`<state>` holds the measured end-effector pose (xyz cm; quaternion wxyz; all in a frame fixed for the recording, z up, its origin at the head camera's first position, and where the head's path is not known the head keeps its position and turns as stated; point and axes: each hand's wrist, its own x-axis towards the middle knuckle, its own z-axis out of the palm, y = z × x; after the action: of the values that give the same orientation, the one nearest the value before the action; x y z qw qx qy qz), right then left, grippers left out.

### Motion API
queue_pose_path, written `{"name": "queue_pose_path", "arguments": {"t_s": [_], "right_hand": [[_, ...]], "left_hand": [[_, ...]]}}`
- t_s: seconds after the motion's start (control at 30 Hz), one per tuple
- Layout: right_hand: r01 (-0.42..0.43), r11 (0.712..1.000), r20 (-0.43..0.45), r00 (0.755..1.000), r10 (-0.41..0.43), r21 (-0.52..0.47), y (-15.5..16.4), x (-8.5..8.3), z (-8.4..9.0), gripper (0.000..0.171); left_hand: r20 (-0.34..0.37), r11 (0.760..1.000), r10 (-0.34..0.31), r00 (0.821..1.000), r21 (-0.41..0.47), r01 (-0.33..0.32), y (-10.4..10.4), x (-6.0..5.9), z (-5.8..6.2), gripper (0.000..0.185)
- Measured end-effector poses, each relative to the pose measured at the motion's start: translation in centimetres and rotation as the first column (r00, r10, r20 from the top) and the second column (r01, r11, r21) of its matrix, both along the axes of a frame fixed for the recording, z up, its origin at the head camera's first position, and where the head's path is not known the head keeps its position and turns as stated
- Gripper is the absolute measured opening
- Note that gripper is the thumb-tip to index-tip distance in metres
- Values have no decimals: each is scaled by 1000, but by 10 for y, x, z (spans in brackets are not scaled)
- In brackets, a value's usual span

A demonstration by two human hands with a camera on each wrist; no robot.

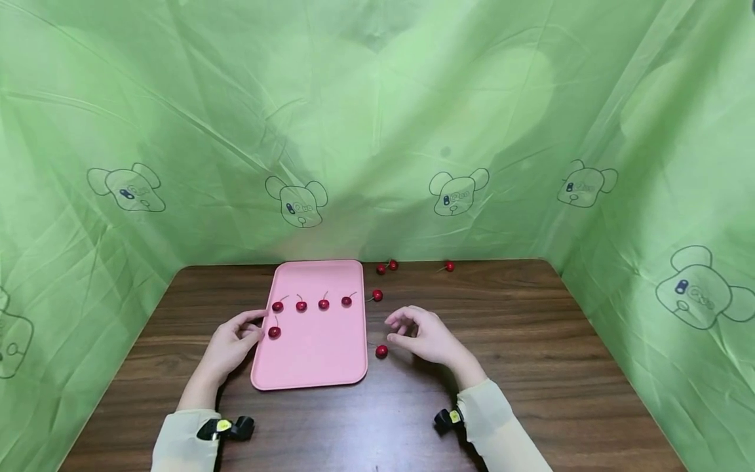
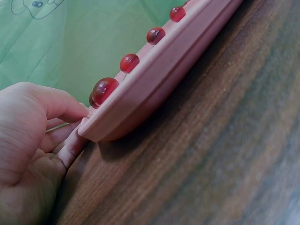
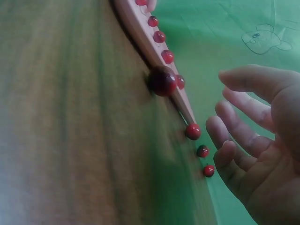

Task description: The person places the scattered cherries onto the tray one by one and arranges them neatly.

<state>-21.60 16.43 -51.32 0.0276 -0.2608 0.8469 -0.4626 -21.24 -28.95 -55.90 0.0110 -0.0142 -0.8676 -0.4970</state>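
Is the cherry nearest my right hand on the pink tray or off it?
Off. The cherry lies on the wooden table, just right of the pink tray.

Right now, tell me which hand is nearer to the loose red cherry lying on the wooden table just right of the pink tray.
Right. The right hand hovers open just right of the red cherry, not touching it. The left hand holds the left edge of the pink tray, across the tray from it.

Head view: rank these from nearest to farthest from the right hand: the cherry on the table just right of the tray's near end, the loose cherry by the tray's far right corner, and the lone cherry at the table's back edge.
From the right hand:
1. Cherry beside the tray's near end, just left of the fingers.
2. Cherry by the tray's far right corner, farther back.
3. Lone cherry at the back edge, farthest.
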Motion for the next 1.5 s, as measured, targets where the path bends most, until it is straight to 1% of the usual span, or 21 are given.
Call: {"name": "queue_pose_path", "arguments": {"t_s": [0.1,0.27,0.37,0.53,0.63,0.77,1.03,1.33,1.5], "right_hand": [[-14,1000,0,1000,14,18,-2,2,-5,28],[-24,999,53,998,21,48,-7,4,-12,32],[-24,998,83,996,20,49,-8,5,-15,33],[-52,998,112,993,47,37,-9,5,-19,32],[-62,997,116,992,57,38,-9,4,-21,32],[-55,998,123,991,50,42,-10,4,-23,32],[-48,998,130,991,42,38,-11,4,-25,34],[-50,997,136,990,43,56,-10,3,-28,33],[-56,997,135,990,49,46,-9,2,-29,32]], "left_hand": [[-1,1000,0,1000,9,0,0,0,0,43],[-3,1000,-2,1000,10,2,0,-1,-1,42],[3,1000,2,1000,0,-2,0,-1,-1,42],[14,1000,9,1000,-15,-9,-1,1,0,42],[5,1000,4,1000,-11,-4,-1,1,1,42],[-4,1000,1,1000,-5,-1,0,1,2,41],[6,1000,3,1000,-22,-3,0,2,3,42],[0,1000,0,1000,-18,0,0,2,2,41],[4,1000,0,1000,-16,0,1,1,2,41]]}}
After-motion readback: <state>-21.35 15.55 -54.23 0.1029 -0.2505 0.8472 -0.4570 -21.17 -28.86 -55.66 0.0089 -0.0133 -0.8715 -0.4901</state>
